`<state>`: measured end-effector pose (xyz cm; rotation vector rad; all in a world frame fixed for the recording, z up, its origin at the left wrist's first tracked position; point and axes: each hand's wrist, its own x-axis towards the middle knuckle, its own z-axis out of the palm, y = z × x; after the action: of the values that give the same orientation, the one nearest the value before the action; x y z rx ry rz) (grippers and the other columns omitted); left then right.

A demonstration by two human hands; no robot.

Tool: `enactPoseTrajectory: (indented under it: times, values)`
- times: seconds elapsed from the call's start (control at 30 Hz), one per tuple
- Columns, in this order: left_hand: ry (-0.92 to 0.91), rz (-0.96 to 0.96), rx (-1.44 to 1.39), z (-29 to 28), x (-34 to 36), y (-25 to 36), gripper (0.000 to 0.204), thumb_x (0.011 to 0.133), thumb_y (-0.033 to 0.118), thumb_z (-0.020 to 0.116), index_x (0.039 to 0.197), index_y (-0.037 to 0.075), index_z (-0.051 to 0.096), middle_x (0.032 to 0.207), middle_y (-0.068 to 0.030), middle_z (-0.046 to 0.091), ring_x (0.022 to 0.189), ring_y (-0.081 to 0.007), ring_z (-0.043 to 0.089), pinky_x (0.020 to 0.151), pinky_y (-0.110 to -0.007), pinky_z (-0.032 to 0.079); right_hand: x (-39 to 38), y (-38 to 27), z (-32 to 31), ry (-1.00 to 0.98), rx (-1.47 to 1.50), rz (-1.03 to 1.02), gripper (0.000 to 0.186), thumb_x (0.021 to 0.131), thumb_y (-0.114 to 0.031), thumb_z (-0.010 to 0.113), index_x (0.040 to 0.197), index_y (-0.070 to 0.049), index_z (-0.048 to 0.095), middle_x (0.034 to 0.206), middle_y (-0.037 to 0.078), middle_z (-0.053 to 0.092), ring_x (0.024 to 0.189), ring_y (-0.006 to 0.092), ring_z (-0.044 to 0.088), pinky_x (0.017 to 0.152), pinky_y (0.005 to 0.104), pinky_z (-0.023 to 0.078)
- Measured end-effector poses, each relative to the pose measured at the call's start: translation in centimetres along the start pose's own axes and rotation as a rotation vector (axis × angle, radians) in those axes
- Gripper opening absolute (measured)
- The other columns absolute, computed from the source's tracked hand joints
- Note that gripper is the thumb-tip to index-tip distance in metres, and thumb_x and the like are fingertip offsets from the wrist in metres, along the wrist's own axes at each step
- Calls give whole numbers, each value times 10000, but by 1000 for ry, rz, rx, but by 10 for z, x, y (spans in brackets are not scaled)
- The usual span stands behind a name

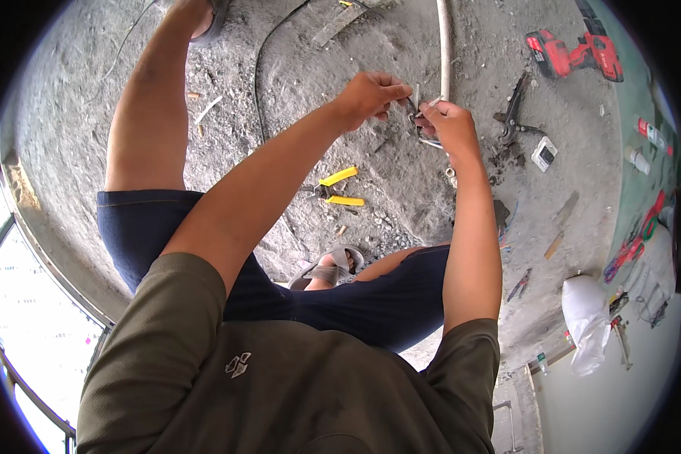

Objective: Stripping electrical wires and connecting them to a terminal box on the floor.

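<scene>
Both my hands are working close together over the floor at the lower end of a pale conduit pipe (pixel 444 47). My left hand (pixel 367 100) is closed, thumb and fingertips pinched around something small and dark that I cannot make out. Beside it, my right hand (pixel 452 130) pinches a thin whitish strip (pixel 429 107), perhaps a wire. Thin wires (pixel 431 142) show below and between the fingers; their ends are partly hidden. Nearer to my legs lies a cutting or stripping tool with yellow handles (pixel 343 189), its handles apart.
A red cordless drill (pixel 575 57) lies at the far right. Dark long-handled pliers (pixel 516 113) and a small white box (pixel 544 153) rest right of my hands. A black cable (pixel 259 72) crosses the rough floor. Farther right are small pliers (pixel 519 284) and a white sack (pixel 585 321).
</scene>
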<state>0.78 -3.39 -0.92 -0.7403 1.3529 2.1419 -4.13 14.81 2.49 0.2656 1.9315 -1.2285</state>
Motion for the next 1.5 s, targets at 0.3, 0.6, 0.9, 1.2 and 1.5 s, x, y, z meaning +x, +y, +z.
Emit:
enactPoseTrajectory:
  times: [0.3,0.6,0.9,1.2,1.5]
  values:
    - [-79,-23,-101,16,-4,-7,179,939,240,594,967,73,651,759,33,597,532,-49,388,551,-246,415,9,10,-12,-43,56,53,226,900,-202,627,1009,-5,643,855,21,665,721,101,606,611,238,428]
    - [-300,-121,-391,15,-16,-15,227,1000,286,450,952,102,574,887,8,593,546,-66,382,586,-268,463,14,18,-15,-109,598,205,195,969,-158,480,1022,-4,587,893,83,670,660,128,614,546,261,436]
    - [-333,-210,-718,18,-16,-36,232,1001,285,424,844,122,472,771,6,502,532,-88,329,497,-249,353,28,28,-2,-14,674,271,168,957,-178,506,987,-38,593,735,16,564,554,84,432,489,250,341]
    - [-63,-76,-417,48,-34,-40,259,1003,308,445,820,133,503,648,44,382,518,-71,314,486,-240,338,41,28,12,410,598,276,160,906,-106,543,912,2,661,759,39,616,594,123,532,507,252,381]
    - [-4,-22,-221,39,-36,-47,240,983,274,495,816,119,572,686,56,491,546,-46,393,469,-225,356,51,21,22,573,527,233,138,870,-52,557,879,40,659,761,66,635,652,142,589,519,254,400]
